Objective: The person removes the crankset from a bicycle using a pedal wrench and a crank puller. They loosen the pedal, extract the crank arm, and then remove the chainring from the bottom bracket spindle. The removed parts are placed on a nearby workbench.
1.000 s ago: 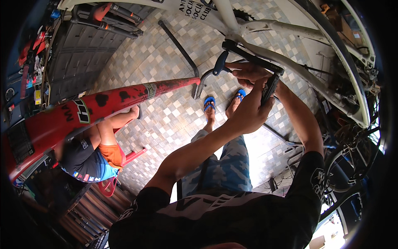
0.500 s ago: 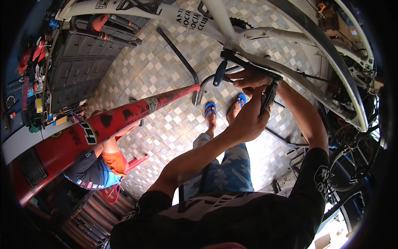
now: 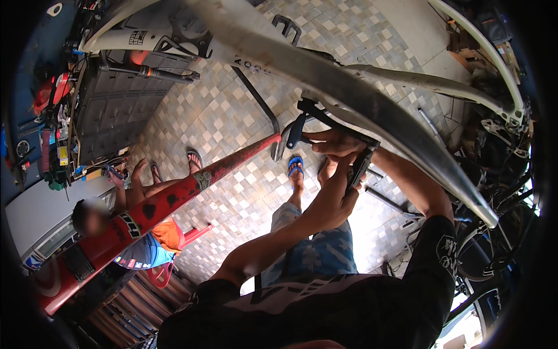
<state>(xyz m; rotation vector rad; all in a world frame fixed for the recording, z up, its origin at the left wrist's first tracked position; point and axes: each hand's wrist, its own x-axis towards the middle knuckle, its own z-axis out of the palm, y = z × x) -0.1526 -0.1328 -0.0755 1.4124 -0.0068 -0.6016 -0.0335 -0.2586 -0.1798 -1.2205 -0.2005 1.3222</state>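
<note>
Since the earlier pictures the view has been tipping lower and nearer, so the white bicycle frame [image 3: 349,87] is now crossing the upper half of the picture and the hands are sitting lower in it. Two hands are working just under that frame. The left hand [image 3: 334,200] is curling its fingers around a black tool [image 3: 359,168], holding it upright beneath the frame tube. The right hand [image 3: 337,142] is resting on a black bar [image 3: 325,116] that is running along the underside of the frame; whether it is gripping the bar or only pressing on it I cannot tell. A blue-handled lever [image 3: 295,131] is hanging at the bar's left end. One long red bicycle frame tube [image 3: 174,200] is slanting from lower left up toward that lever. One other person [image 3: 139,232] is sitting under it in an orange top. Two blue sandals [image 3: 295,166] are showing below the hands. The floor [image 3: 232,116] is paved in small grey and white tiles, with one grey mat [image 3: 116,110] and cluttered tool racks [image 3: 46,128] along the left.
</note>
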